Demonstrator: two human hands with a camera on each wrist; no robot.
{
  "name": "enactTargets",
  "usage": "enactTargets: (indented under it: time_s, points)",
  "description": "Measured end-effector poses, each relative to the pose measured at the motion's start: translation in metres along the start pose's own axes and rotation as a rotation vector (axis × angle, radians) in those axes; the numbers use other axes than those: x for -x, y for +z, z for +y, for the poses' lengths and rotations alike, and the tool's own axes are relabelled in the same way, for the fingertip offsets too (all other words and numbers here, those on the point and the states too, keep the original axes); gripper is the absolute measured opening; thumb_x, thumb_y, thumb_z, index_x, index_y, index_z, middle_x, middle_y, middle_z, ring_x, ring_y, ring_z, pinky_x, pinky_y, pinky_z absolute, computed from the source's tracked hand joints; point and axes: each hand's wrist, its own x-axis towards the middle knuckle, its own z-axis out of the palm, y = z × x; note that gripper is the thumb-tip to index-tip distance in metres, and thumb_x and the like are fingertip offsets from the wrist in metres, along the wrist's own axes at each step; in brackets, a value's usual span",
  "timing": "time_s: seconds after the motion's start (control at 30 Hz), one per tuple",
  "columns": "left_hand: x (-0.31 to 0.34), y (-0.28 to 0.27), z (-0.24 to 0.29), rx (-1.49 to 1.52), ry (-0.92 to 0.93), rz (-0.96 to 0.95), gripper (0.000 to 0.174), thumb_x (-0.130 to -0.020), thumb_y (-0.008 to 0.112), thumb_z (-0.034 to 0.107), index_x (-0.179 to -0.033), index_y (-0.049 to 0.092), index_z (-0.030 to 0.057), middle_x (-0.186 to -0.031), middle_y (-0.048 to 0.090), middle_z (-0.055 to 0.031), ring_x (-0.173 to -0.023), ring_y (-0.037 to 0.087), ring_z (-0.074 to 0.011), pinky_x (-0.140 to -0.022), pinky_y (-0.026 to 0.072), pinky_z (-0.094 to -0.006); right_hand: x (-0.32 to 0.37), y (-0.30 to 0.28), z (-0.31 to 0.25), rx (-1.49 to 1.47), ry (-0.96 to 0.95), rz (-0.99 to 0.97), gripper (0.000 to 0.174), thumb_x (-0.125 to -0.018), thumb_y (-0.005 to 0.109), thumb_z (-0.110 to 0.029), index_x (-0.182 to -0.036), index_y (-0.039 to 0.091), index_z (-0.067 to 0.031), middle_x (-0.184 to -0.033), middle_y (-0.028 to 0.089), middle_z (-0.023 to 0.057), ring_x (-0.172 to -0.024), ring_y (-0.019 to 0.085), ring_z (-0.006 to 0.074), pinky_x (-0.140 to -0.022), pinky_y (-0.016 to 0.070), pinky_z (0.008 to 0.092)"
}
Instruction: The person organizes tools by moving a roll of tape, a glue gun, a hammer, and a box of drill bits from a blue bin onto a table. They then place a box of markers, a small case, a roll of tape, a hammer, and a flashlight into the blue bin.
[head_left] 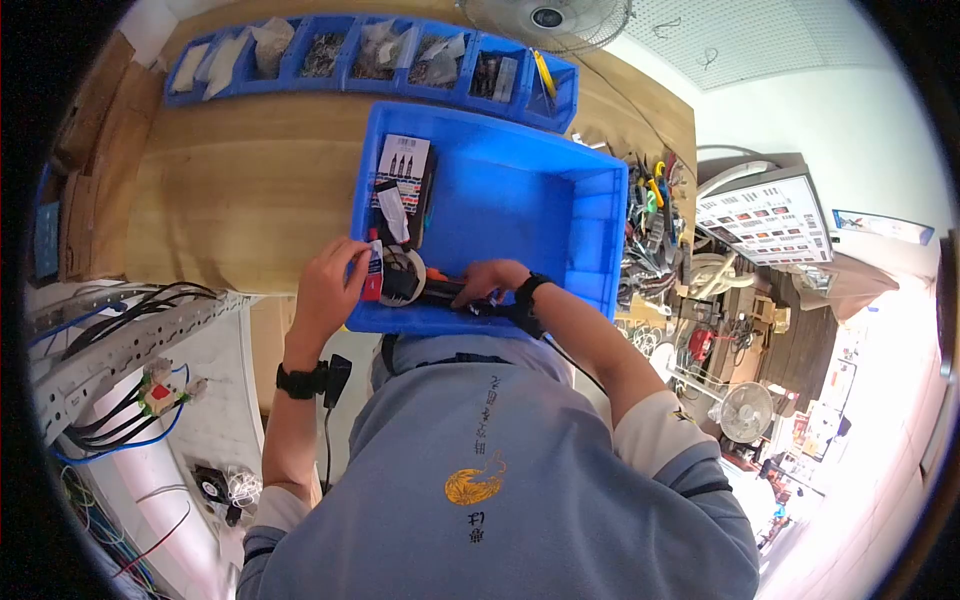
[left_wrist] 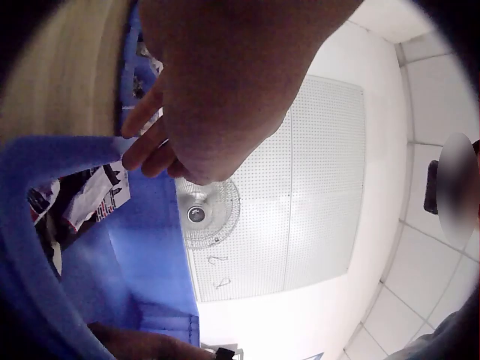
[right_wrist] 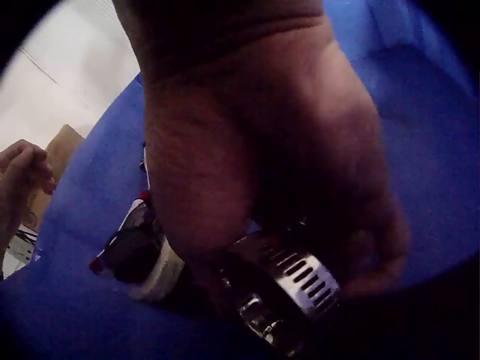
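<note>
Carefully is the way to work here, because the slotted metal hose clamp point(right_wrist: 307, 281) sits low in the blue plastic bin point(head_left: 595, 235), by its near wall, with other items crowded close. The right hand point(head_left: 492, 282) reaches down over that wall, and its thumb and fingers curl round the clamp, which shows between them in the right wrist view. The left hand point(head_left: 325, 288) is at the bin's left edge, fingers loosely bent and slightly spread at the rim, with nothing seen in its grasp; whether it bears any weight there, I cannot tell.

A good hold would probably put the thumb and 2 fingers on opposite sides of the band, clear of its thin edges, which could scrape skin. The tape roll point(head_left: 402, 277) lies just beside the right hand, along with an orange piece point(head_left: 435, 274), so a straight upward lift seems safer than a sideways drag that might catch either. Light pressure should do, since a hard squeeze may flex the band and make it slip. The left hand is well placed to steady the rim or shift the red-and-white packet point(head_left: 374, 272). The marker box point(head_left: 405, 165) stands farther off and needs no touching.
</note>
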Motion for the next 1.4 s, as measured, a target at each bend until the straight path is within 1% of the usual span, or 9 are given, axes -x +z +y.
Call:
enactTargets:
  time_s: [0.07,0.17,0.27,0.47,0.67,0.97,1.17,1.27,1.4]
  points:
    - [0.0,-0.001,0.001,-0.002,0.001,-0.002,0.012,-0.093,0.062,0.01,-0.099,0.065,0.0006,-0.095,0.066,-0.0176,-0.088,0.064,-0.039,-0.076,0.0515,-0.0438,0.014,-0.001,-0.015,0.068,0.042,-0.029,0.064,-0.08,0.075,-0.056,-0.117,0.068,-0.0045,-0.105,0.07,0.0117,-0.098,0.066,0.0265,-0.079,0.0545,0.0391]
    - [0.001,-0.002,-0.001,0.002,-0.001,0.004,0.012,-0.093,0.063,0.01,-0.1,0.065,0.0006,-0.095,0.066,-0.0175,-0.088,0.064,-0.0392,-0.076,0.0514,-0.0438,-0.003,0.006,-0.013,0.276,0.008,0.034,0.064,-0.081,0.072,-0.059,-0.113,0.071,-0.0038,-0.107,0.071,0.0127,-0.096,0.067,0.0274,-0.08,0.0542,0.0407]
    - [0.003,0.0,-0.004,0.02,-0.027,0.026,0.012,-0.093,0.062,0.01,-0.1,0.065,0.0007,-0.096,0.067,-0.0174,-0.088,0.065,-0.0392,-0.076,0.0515,-0.044,-0.018,0.012,-0.007,0.349,-0.021,0.094,0.059,-0.083,0.069,-0.058,-0.114,0.071,-0.0079,-0.105,0.072,0.0102,-0.087,0.068,0.027,-0.07,0.0567,0.0414]
    - [0.006,-0.005,-0.009,0.034,-0.044,0.022,0.013,-0.093,0.062,0.011,-0.101,0.065,0.0012,-0.096,0.067,-0.0174,-0.088,0.065,-0.039,-0.076,0.0517,-0.0442,0.009,-0.007,-0.017,0.124,0.023,-0.08,0.057,-0.084,0.07,-0.056,-0.112,0.071,-0.0067,-0.105,0.072,0.0109,-0.09,0.07,0.0282,-0.072,0.0595,0.0436]
    - [0.007,-0.006,-0.015,0.004,-0.037,0.04,0.013,-0.094,0.063,0.011,-0.101,0.066,0.0011,-0.096,0.068,-0.017,-0.088,0.065,-0.038,-0.076,0.0516,-0.0435,-0.015,0.001,-0.003,0.149,0.007,0.01,0.057,-0.081,0.074,-0.054,-0.111,0.071,-0.0045,-0.102,0.071,0.0121,-0.082,0.069,0.0267,-0.069,0.0583,0.0416]
    - [0.001,-0.008,-0.008,0.023,-0.013,0.042,0.011,-0.092,0.064,0.009,-0.1,0.066,0.0011,-0.093,0.067,-0.0166,-0.087,0.065,-0.0376,-0.075,0.0512,-0.0427,0.023,0.008,-0.017,0.037,-0.107,0.082,0.062,-0.079,0.074,-0.059,-0.095,0.073,0.0007,-0.086,0.071,0.0121,-0.078,0.068,0.0285,-0.069,0.0576,0.0439]
    - [0.004,-0.004,-0.013,0.031,-0.017,0.058,0.011,-0.092,0.064,0.009,-0.099,0.066,0.0012,-0.094,0.067,-0.0164,-0.087,0.065,-0.0372,-0.075,0.0511,-0.0429,-0.006,0.022,-0.009,0.14,-0.119,0.128,0.062,-0.082,0.069,-0.06,-0.097,0.074,-0.0002,-0.093,0.073,0.0168,-0.08,0.069,0.0301,-0.071,0.0554,0.0443]
    - [0.002,-0.007,-0.01,0.033,-0.05,0.031,0.012,-0.092,0.064,0.011,-0.1,0.067,0.0019,-0.095,0.068,-0.0166,-0.089,0.065,-0.0371,-0.077,0.051,-0.0437,0.013,0.021,-0.019,0.121,-0.107,0.134,0.057,-0.083,0.068,-0.055,-0.098,0.074,0.0004,-0.096,0.073,0.0177,-0.081,0.07,0.0304,-0.073,0.0542,0.0435]
    - [0.005,-0.009,-0.014,-0.013,-0.055,0.026,0.014,-0.093,0.063,0.013,-0.101,0.067,0.0024,-0.097,0.068,-0.0169,-0.09,0.065,-0.0378,-0.079,0.0505,-0.0452,-0.009,0.018,-0.004,0.125,-0.144,0.247,0.058,-0.08,0.077,-0.05,-0.103,0.07,0.0026,-0.094,0.072,0.0196,-0.085,0.069,0.0323,-0.077,0.0519,0.0432]
